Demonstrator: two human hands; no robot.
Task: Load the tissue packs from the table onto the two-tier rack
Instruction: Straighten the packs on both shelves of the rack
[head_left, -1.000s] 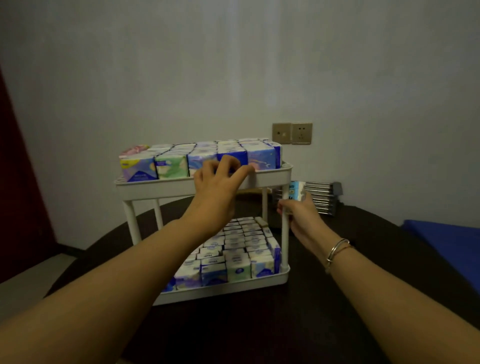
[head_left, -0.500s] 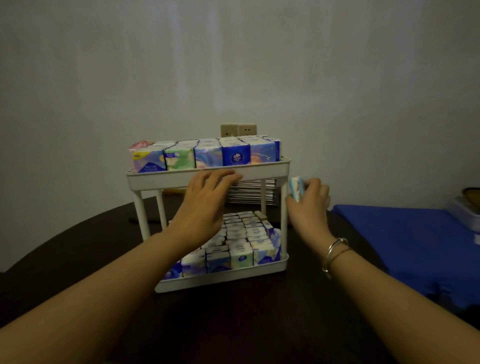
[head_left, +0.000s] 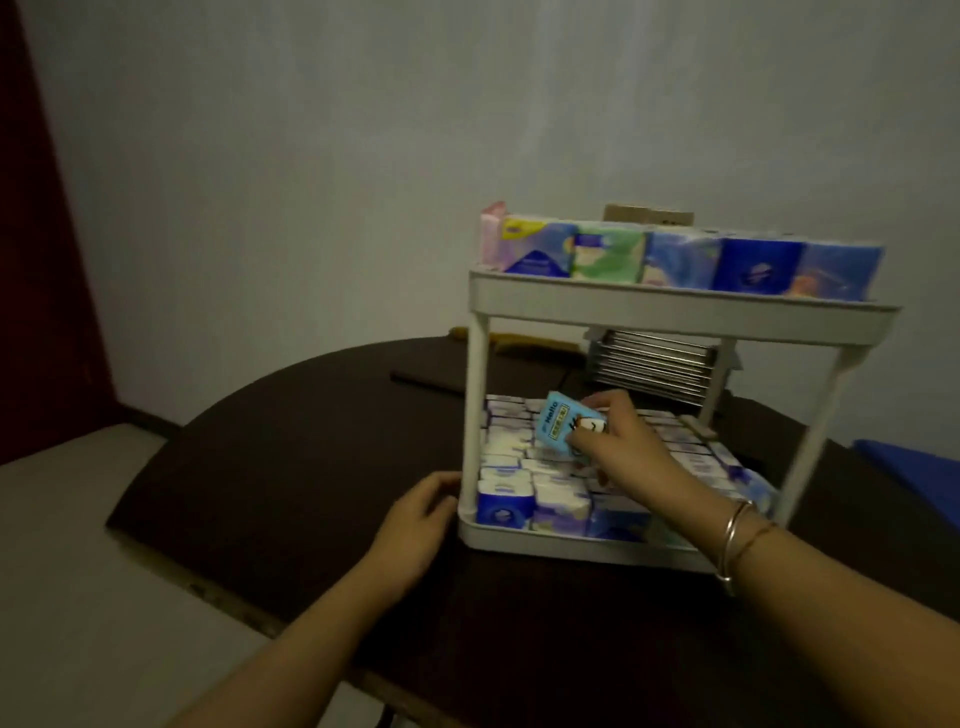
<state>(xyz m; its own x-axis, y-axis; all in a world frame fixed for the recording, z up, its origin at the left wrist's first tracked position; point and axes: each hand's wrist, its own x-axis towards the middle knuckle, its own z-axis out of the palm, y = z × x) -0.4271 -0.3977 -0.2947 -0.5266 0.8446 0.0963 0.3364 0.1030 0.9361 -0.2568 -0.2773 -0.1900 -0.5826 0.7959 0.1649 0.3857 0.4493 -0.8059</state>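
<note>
Right hand (head_left: 621, 441), centre-right of frame: pinches light-blue pack (head_left: 563, 426), tilted, inside rack (head_left: 675, 312), just above packs filling lower tier (head_left: 545, 540). Left hand (head_left: 415, 514), lower centre: fingers loosely curled, holding nothing, against lower tier's left corner, on bench (head_left: 285, 441). Upper tier full.

— How many racks (head_left: 675, 312)?
— One, with two tiers.
— Packs on the top tier (head_left: 680, 258)?
— Six show along the front edge; any behind them are hidden.
— And the bottom tier (head_left: 506, 506)?
— Too many and too blurred to count; it looks packed full, in several rows.
— Any pack held?
— One light blue pack (head_left: 563, 428), in the right hand (head_left: 623, 441), above the bottom rows.
— Hands?
— Two; the left hand (head_left: 415, 525) holds nothing.
— Bangles (head_left: 735, 540)?
— Two, both on the right wrist.
</note>
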